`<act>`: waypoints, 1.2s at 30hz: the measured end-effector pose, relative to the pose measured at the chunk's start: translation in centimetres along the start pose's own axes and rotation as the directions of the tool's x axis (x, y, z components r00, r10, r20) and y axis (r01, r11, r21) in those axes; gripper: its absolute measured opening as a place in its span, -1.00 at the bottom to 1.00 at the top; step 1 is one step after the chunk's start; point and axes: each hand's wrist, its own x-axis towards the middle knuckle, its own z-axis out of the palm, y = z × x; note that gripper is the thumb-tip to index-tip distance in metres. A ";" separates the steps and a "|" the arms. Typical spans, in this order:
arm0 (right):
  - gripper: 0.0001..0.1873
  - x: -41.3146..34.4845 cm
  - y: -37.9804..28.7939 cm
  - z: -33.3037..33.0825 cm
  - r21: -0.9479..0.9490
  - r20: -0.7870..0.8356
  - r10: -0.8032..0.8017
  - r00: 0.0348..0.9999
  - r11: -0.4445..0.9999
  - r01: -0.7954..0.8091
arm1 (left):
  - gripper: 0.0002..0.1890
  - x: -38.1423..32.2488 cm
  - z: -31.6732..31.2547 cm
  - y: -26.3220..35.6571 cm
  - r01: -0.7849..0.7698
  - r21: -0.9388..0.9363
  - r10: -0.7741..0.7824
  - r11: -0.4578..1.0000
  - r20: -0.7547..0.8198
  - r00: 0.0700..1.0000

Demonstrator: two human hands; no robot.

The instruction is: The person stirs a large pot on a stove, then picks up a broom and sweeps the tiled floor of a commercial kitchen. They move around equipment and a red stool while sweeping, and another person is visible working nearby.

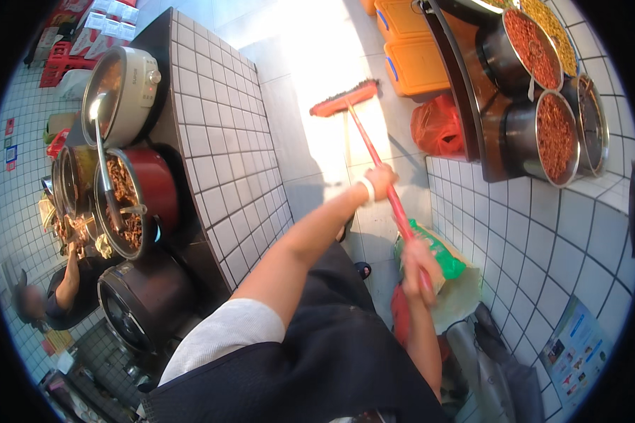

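A broom with a red head (pixel 345 100) and dark bristles rests on the sunlit tiled floor. Its red handle (pixel 368 141) slants from there back towards my body. My left hand (pixel 380 181), with a white band at the wrist, grips the handle about midway. Closer to me, my right hand (pixel 420 267) is closed round the handle near its end and looks slightly blurred. Just beyond the right hand, a green-and-white sack (pixel 447 259) leans by the tiled wall.
Left, a tiled counter (pixel 227 121) bears a white electric pot (pixel 121 98), a red pot of food (pixel 161 193) and a dark cooker (pixel 143 299). Another person (pixel 66 296) stands beyond. Right, orange bins (pixel 417 66) and a red plastic bag (pixel 438 127) lie below steel pots (pixel 524 132).
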 end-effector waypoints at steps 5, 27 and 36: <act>-0.85 -7.0 3.8 -0.8 0.137 -0.122 0.037 0.992 0.990 -0.020 | -0.75 -1.6 7.1 1.3 -0.068 -0.039 0.073 0.997 0.124 0.990; -0.92 -7.7 5.2 4.7 0.275 0.225 -0.212 0.951 0.950 0.146 | -0.59 -12.6 -1.6 -3.5 0.243 0.131 -0.213 0.961 -0.207 0.955; -0.97 -7.0 11.8 15.3 0.167 0.265 -0.001 0.964 0.985 -0.045 | -0.64 -14.7 6.2 -12.2 0.390 -0.230 -0.449 0.892 -0.341 0.826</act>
